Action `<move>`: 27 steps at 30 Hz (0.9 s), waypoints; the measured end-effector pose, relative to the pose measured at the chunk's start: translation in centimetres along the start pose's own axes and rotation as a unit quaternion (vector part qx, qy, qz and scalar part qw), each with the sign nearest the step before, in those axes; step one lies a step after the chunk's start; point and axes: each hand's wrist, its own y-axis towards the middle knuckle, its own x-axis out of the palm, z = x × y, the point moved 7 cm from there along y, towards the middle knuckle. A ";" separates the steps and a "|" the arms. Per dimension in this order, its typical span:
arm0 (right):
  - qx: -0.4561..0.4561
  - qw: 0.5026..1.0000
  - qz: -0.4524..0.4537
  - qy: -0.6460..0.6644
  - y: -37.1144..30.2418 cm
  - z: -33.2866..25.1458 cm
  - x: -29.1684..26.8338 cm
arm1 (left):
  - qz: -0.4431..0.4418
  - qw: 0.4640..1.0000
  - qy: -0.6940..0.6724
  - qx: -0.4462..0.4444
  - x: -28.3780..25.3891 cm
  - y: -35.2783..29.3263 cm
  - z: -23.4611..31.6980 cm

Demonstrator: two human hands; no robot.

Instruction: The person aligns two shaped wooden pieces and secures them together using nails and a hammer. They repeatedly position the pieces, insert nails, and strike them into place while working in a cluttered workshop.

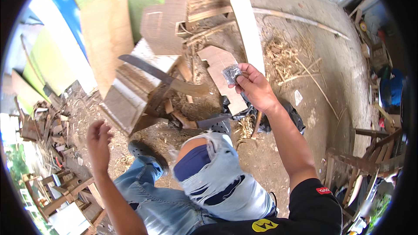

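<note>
Held between the thumb and fingers of my right hand (254,88) is a small grey, crinkled, square-shaped piece (230,74), shiny like plastic wrap; what is in it I cannot make out. Below it lies a flat, angular-cut wooden board (220,67). My left hand (100,142) hovers empty at the left, slightly blurred, with loosely curled fingers apart. Near it stands a low wooden block or bench (124,98). Across its top rests a long dark-bladed tool (146,67) with a wooden handle (189,88). A second dark blade (213,120) lies lower, near my foot.
A long pale plank (248,21) leans beyond the board. Wood shavings (283,54) and thin sticks cover the ground at right. A black plastic bag (292,117) lies near my right forearm. Wood sheets (106,39) lean at left, above piled scraps (45,126). Wooden furniture (370,161) stands at right.
</note>
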 end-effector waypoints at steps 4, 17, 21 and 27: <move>-0.017 0.996 -0.075 -0.055 0.3 -6.0 8.5 | -0.088 0.980 -0.123 0.127 4.0 -0.9 5.8; 0.012 0.941 -0.115 -0.318 -1.4 -1.4 26.3 | -0.129 0.857 -0.484 -0.122 7.4 -5.2 1.1; 0.043 0.955 -0.103 -0.276 -1.9 1.5 25.4 | -0.084 0.846 -0.499 -0.166 8.4 -6.1 -0.9; 0.010 0.972 -0.092 -0.215 -1.5 2.8 24.7 | -0.056 0.859 -0.486 -0.152 8.1 -4.8 -1.8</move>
